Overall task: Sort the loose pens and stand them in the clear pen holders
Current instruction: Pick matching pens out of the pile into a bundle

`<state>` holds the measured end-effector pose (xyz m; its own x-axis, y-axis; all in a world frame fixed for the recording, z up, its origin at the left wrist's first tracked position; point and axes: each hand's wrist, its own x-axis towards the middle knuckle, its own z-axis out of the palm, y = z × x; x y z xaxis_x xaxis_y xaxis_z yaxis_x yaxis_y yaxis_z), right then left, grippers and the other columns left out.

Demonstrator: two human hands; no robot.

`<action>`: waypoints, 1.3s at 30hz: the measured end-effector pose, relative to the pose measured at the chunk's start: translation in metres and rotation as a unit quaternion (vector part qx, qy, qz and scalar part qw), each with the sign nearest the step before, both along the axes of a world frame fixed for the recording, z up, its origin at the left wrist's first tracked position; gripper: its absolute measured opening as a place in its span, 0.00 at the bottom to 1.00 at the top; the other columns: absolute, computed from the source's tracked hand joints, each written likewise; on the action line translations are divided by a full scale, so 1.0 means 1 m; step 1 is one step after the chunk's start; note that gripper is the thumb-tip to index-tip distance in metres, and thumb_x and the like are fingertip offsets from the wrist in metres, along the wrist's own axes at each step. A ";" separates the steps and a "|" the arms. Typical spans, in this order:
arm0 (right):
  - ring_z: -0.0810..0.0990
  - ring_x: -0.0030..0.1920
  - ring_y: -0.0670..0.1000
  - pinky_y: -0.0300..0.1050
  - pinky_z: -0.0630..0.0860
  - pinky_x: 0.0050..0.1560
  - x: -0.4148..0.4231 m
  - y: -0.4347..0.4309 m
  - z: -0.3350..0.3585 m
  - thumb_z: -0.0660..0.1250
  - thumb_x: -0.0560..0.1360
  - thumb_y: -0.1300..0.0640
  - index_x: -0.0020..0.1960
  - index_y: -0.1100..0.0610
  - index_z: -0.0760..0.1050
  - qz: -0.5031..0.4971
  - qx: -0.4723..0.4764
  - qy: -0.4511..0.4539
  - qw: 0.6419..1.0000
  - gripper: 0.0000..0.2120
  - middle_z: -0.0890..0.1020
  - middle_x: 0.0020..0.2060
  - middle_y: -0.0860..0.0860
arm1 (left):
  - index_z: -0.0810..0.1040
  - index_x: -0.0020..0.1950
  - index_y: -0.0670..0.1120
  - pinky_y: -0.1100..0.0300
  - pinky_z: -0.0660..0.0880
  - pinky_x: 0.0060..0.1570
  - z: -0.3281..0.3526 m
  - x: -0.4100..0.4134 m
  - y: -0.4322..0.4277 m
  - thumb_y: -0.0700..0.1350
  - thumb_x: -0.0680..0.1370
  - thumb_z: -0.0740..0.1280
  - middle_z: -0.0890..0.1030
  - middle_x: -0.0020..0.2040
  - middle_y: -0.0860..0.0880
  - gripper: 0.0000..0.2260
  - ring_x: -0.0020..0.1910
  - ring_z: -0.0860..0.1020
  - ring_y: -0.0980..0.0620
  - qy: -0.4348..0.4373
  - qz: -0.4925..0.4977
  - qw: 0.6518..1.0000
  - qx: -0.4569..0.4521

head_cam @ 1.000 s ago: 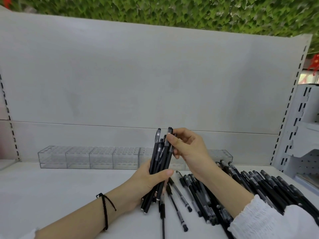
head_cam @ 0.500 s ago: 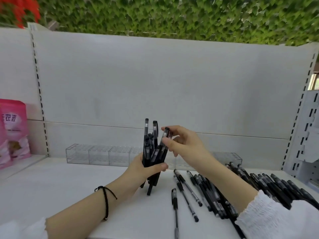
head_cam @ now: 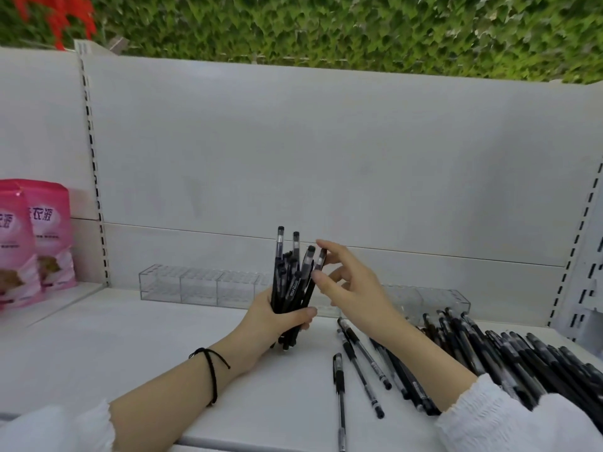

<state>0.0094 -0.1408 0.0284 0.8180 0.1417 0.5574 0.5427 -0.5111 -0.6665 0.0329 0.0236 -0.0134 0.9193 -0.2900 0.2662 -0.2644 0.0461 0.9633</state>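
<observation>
Shelf (head_cam: 130,353) is carrying a row of clear pen holders (head_cam: 195,285) along its back; no pen is showing in them. Pink packets (head_cam: 36,243) are standing well to the left of the holders. Loose pens (head_cam: 522,360) are lying heaped in front of the holders' right end, a few strays spreading toward the middle. Bundle of pens (head_cam: 290,288) is standing nearly upright just in front of the holders' middle, hiding part of them. Left hand (head_cam: 274,324) is gripping the bundle's lower half, fingers wrapped round it. Right hand (head_cam: 355,288) is hovering in front of the holders, beside the bundle, with its fingers spread and fairly straight. Its fingertips (head_cam: 328,247) are touching the top of the rightmost pen.

The step appears to be evening up the bundle. The left grip should be slackening slightly while the right hand is pressing the tall caps level, and all caps should be facing one way.

Half a second earlier the right hand was pinching that pen with curled fingers. The packets are now showing more fully.
</observation>
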 end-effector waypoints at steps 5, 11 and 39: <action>0.72 0.62 0.36 0.31 0.73 0.54 -0.004 0.008 0.001 0.59 0.72 0.35 0.77 0.43 0.58 0.029 0.000 0.011 1.000 0.35 0.70 0.68 0.37 | 0.76 0.52 0.42 0.60 0.77 0.36 -0.002 0.000 -0.006 0.39 0.72 0.74 0.80 0.34 0.48 0.12 0.32 0.80 0.50 0.002 -0.001 1.000 -0.011; 0.68 0.64 0.30 0.27 0.65 0.63 -0.002 0.016 0.006 0.65 0.78 0.49 0.76 0.36 0.53 0.062 0.013 0.006 0.998 0.32 0.66 0.63 0.27 | 0.76 0.51 0.44 0.60 0.78 0.38 -0.001 -0.001 -0.010 0.39 0.72 0.75 0.82 0.36 0.50 0.12 0.34 0.81 0.51 -0.011 0.012 0.999 -0.034; 0.67 0.68 0.35 0.30 0.64 0.66 0.004 0.010 0.009 0.58 0.82 0.54 0.71 0.48 0.69 0.073 -0.038 -0.059 0.995 0.17 0.72 0.66 0.37 | 0.72 0.49 0.42 0.59 0.76 0.35 -0.010 0.007 -0.007 0.38 0.76 0.70 0.78 0.33 0.47 0.07 0.31 0.77 0.50 0.011 -0.066 0.998 -0.013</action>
<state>0.0134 -0.1304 0.0377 0.7152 0.3001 0.6312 0.6872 -0.4669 -0.5565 0.0394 0.0162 -0.0233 0.8792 -0.4016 0.2563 -0.2338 0.1049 0.9666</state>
